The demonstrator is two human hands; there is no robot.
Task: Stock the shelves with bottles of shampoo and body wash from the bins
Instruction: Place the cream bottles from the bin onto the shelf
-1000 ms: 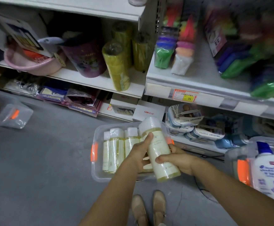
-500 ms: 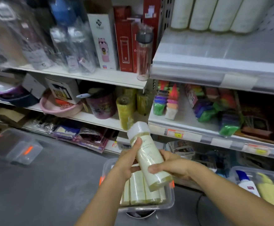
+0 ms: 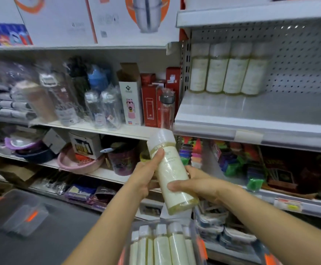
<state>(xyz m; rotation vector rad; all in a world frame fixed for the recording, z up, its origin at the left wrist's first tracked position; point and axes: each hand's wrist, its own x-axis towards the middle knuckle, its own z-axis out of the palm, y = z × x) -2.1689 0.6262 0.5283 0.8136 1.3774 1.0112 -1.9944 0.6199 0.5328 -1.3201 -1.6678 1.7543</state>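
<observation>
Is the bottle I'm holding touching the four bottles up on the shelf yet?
Apart. The head view shows the held bottle well below and left of the shelf bottles, with the shelf edge between.

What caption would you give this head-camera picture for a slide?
Both hands, left and right, hold a pale bottle above a clear bin, below four matching bottles shelved.

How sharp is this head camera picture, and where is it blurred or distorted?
Head view: the held bottle and both hands are fairly sharp; left-side shelf goods smear with motion blur; the wide lens bows the shelf edge; the four shelved bottles look soft.
</observation>
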